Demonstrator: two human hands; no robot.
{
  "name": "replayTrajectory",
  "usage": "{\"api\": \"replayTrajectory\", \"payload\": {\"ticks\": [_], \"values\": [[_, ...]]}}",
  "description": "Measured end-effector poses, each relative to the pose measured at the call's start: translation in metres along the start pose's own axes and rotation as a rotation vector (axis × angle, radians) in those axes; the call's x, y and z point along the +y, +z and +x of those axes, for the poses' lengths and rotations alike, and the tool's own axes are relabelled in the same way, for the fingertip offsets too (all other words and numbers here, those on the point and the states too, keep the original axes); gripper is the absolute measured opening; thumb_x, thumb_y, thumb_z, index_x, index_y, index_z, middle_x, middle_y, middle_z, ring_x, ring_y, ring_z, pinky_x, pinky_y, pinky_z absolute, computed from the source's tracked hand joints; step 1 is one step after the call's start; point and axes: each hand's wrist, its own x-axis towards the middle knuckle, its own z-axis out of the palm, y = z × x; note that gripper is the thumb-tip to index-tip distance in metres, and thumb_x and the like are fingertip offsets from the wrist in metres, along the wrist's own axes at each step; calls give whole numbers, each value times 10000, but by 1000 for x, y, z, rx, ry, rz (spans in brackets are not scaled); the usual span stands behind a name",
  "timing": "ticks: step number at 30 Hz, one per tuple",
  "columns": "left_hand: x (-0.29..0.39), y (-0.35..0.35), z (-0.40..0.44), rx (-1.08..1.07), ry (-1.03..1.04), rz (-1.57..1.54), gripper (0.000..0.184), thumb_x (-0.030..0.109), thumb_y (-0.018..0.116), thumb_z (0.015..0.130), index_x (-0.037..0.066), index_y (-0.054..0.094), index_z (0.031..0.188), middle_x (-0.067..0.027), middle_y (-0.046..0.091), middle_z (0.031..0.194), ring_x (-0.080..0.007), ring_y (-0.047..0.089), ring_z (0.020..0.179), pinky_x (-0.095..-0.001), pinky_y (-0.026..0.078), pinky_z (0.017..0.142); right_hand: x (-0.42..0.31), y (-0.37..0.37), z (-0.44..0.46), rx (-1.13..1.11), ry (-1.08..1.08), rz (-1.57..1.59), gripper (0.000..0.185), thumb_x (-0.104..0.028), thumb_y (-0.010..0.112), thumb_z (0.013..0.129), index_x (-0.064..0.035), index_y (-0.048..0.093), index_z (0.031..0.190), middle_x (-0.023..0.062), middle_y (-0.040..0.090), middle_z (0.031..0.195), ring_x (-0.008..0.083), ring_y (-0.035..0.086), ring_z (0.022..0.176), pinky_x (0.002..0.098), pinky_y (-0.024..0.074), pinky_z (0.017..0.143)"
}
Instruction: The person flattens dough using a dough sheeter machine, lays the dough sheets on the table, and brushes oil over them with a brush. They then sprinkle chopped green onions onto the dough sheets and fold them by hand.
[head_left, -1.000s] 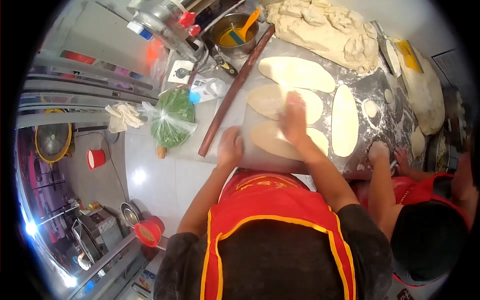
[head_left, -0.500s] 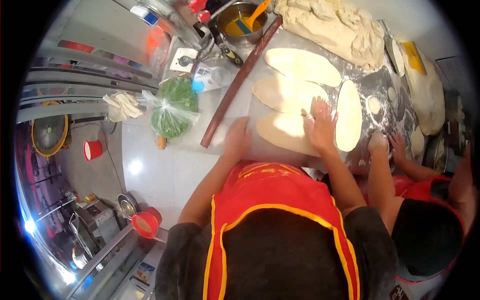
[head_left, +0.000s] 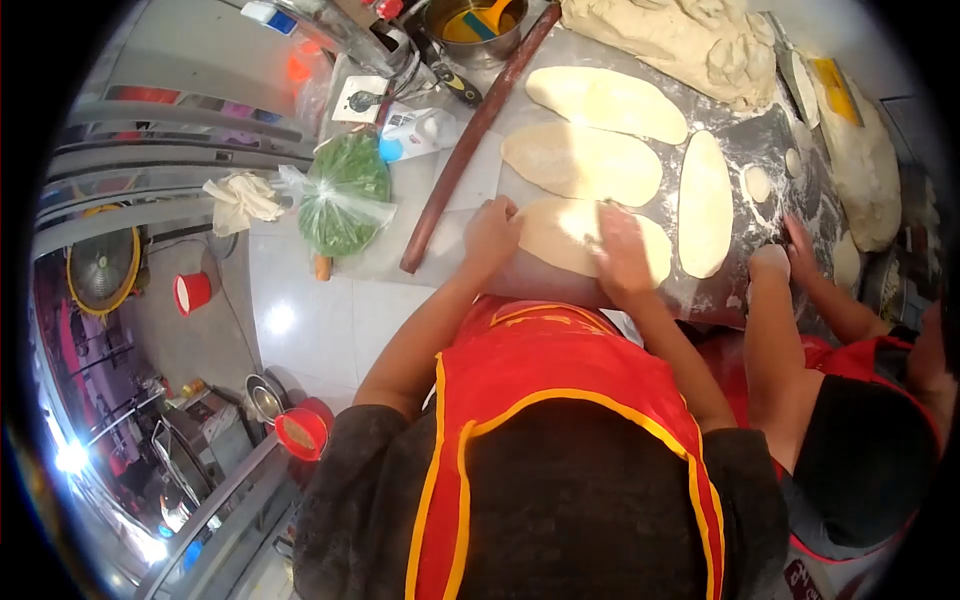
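Observation:
Three long flat dough sheets lie one above another: the far sheet (head_left: 607, 103), the middle sheet (head_left: 582, 164) and the near sheet (head_left: 555, 240). Another oval sheet (head_left: 706, 205) lies crosswise to their right. At the near sheet's left tip is my left hand (head_left: 492, 238), its fingers curled in against the dough edge; the fingertips are partly hidden. My right hand (head_left: 624, 252) rests palm down on the right half of that same sheet, fingers stretched out and a little blurred.
A brown rolling pin (head_left: 470, 150) lies slantwise left of the sheets. Beyond it are a bag of greens (head_left: 345, 195) and a metal bowl with a brush (head_left: 475, 25). A big dough mass (head_left: 680, 45) sits at the back. A co-worker's hands (head_left: 780, 258) work at right beside small dough pieces (head_left: 757, 183).
My left hand has moved up and right to the near sheet's tip. My right hand has slid left and toward me, uncovering the sheet's right end. The view has shifted slightly.

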Motion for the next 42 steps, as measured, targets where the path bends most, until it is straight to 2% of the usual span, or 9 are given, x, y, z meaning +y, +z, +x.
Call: {"api": "replayTrajectory", "payload": {"ticks": [4,9,16,20,26,31,33,38,42], "values": [[-11,7,0,30,-1,-86,237,220,585,792,14,574,907,-123,639,806,-269,612,744,-360,472,689,-47,13,20,-140,-125,44,655,-299,572,817,4,319,1339,208,327,1376,335,271,1305,447,173,1087],[-9,2,-1,-86,-42,-8,246,249,586,768,27,577,872,-154,630,796,-321,603,781,-404,461,697,-30,5,-6,-303,-186,120,709,-299,634,771,-26,321,1345,174,336,1379,305,265,1313,448,150,1094],[0,5,-1,-66,124,21,227,244,582,758,26,517,771,-171,571,760,-358,556,758,-447,426,655,23,-39,-71,35,144,-166,568,-219,601,808,-37,391,1304,178,404,1332,339,338,1257,440,216,1057],[11,11,-4,-106,131,-93,225,222,592,757,19,497,772,-156,545,743,-331,537,723,-409,420,636,54,-19,-73,290,385,36,457,-108,584,805,3,446,1226,201,511,1159,348,468,1060,429,358,916],[6,14,-8,-19,-13,-135,254,232,581,789,-11,538,849,-146,592,772,-289,575,731,-366,450,667,73,-22,-55,153,688,263,337,-112,643,745,19,539,1038,160,590,946,285,561,855,355,433,802],[-16,24,-2,-42,-103,-231,255,225,584,793,-7,578,900,-176,627,823,-328,604,789,-393,464,705,56,-33,-36,237,526,416,168,-74,627,710,-27,481,780,77,535,646,168,506,592,293,442,595],[-17,25,-2,-35,-98,-285,249,220,583,794,-8,584,895,-170,630,823,-313,609,783,-384,466,701,35,-23,-22,245,394,470,157,-61,619,712,-25,482,781,69,544,667,149,513,604,286,440,582],[-6,17,-11,-21,-18,-276,238,206,572,813,-7,582,920,-138,636,818,-240,613,744,-339,472,678,-5,21,9,54,571,957,159,-74,615,762,-19,554,898,99,592,739,194,593,664,319,480,607],[4,13,-16,-32,36,-347,245,203,568,834,-12,571,952,-103,630,811,-174,599,710,-298,473,646,-20,-6,2,71,108,281,340,-148,576,813,-1,503,1111,201,521,1125,312,503,1066,403,388,909]]}}
